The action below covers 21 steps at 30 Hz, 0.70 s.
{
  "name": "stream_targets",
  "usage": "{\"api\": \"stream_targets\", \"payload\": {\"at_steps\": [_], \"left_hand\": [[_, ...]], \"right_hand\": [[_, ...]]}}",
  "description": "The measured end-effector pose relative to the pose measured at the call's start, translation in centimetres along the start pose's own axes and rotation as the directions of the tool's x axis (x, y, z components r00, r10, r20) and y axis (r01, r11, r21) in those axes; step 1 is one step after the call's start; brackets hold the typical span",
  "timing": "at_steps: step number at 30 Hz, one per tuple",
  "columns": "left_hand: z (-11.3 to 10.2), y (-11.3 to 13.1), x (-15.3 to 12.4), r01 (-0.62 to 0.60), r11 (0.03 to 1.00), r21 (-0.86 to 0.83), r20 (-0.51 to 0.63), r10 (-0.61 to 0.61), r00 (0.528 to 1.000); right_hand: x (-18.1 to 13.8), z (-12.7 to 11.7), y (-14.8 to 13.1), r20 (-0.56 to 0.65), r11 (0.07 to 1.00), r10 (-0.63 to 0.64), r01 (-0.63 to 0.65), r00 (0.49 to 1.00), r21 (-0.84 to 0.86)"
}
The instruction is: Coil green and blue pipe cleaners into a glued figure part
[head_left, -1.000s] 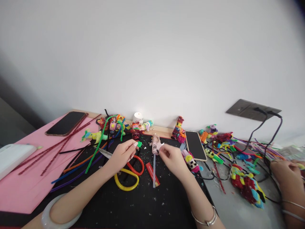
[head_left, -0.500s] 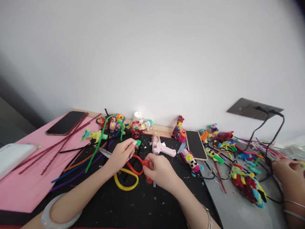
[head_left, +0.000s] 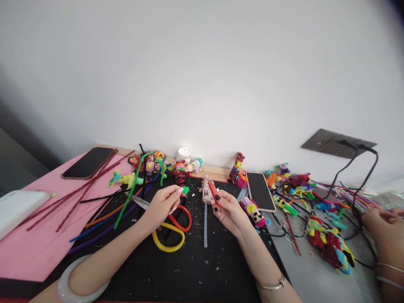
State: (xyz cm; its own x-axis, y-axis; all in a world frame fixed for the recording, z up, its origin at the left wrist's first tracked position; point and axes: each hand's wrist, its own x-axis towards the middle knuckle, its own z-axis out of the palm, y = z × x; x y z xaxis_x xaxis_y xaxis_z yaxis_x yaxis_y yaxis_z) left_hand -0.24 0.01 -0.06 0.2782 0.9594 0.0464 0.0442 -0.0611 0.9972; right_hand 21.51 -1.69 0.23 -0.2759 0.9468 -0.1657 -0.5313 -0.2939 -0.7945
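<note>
My left hand [head_left: 162,205] pinches a small green piece [head_left: 185,190] between thumb and fingers, above the scissors [head_left: 172,229] with red and yellow handles that lie on the black mat [head_left: 176,269]. My right hand [head_left: 230,210] is closed round a red lighter [head_left: 213,193], held upright beside the pink glue gun [head_left: 206,192]. A clear glue stick [head_left: 205,225] sticks out of the gun toward me.
Pipe cleaners [head_left: 126,198] and small pipe-cleaner figures [head_left: 178,168] crowd the mat's far edge. A phone [head_left: 259,191] lies right of the gun, another phone [head_left: 88,163] on the pink sheet [head_left: 31,244]. Another person's hand [head_left: 378,227] works at the far right among cables and figures [head_left: 328,244].
My right hand let go of the glue gun, reached down to the mat, picked up the red lighter and lifted it beside the gun. My left hand kept still with the green piece.
</note>
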Motion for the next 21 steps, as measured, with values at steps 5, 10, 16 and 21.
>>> {"api": "stream_targets", "payload": {"at_steps": [5,10,16,21], "left_hand": [[0.4,0.0,-0.2,0.011,0.999,-0.038,0.019,-0.010,1.000],[0.7,0.2,-0.4,-0.006,1.000,-0.018,0.041,0.007,0.999],[1.0,0.2,-0.8,-0.015,0.997,-0.070,0.068,0.020,0.997],[1.5,0.3,-1.0,0.022,0.991,-0.130,0.091,-0.010,0.996]], "right_hand": [[-0.4,0.7,0.0,0.196,0.996,0.082,-0.087,0.977,0.015],[-0.8,1.0,0.9,0.235,0.994,0.087,-0.067,0.968,-0.092],[-0.5,1.3,2.1,0.136,0.950,0.003,0.040,0.991,-0.310],[-0.4,1.9,2.5,0.144,0.897,-0.090,0.143,0.985,-0.419]]}}
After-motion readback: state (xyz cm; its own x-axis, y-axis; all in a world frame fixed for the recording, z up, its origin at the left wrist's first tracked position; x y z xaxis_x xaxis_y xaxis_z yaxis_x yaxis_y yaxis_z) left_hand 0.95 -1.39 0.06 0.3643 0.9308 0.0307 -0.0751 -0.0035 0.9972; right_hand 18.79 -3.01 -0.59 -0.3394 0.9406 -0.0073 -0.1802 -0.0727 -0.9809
